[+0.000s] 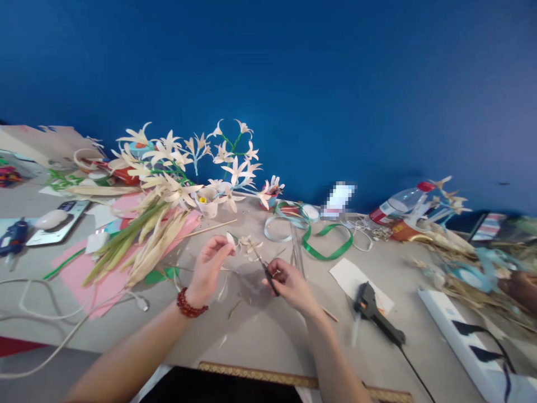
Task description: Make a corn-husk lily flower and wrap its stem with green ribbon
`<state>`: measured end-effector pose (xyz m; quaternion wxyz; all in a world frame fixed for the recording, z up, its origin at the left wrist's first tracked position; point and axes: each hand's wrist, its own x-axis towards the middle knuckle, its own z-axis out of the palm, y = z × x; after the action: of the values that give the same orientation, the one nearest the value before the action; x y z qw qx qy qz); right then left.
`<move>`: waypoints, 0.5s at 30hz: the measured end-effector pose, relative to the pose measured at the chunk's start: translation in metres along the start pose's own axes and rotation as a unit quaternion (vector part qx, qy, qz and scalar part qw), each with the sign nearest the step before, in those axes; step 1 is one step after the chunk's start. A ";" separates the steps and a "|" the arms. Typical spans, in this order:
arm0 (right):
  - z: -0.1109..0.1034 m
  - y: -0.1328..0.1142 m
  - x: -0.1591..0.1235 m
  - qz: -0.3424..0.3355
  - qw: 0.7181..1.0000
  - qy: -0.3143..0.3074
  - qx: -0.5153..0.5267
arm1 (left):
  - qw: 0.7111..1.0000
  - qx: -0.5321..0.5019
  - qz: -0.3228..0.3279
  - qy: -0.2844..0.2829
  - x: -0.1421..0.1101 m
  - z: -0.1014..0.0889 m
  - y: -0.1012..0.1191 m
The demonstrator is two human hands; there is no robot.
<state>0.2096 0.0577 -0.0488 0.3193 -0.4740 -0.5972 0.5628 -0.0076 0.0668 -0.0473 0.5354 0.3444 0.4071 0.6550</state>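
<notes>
My left hand [207, 266], with a red bead bracelet [189, 305] on the wrist, pinches a small pale petal [231, 239] between thumb and fingers. My right hand [289, 282] is closed on a thin dark stem [264, 268] that carries a small cream flower [250, 245] at its top. The petal sits right beside that flower, above the grey table [260, 330].
A bundle of cream paper lilies [168, 184] with green stems lies to the left on pink paper [104, 268]. Green ribbon [327, 246] curls behind the hands. A black glue gun [375, 313] rests right of them, a white power strip [470, 341] farther right. Another person's hand [522, 288] shows at the right edge.
</notes>
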 end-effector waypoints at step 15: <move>0.025 -0.007 -0.007 -0.071 0.982 0.036 -0.172 | 0.996 -0.058 -0.039 -0.063 -0.014 0.010 -0.005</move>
<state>0.1876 0.0422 -0.0448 0.2938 -0.4983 -0.7053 0.4098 0.0060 0.0557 -0.0481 0.6045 0.3373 0.3466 0.6330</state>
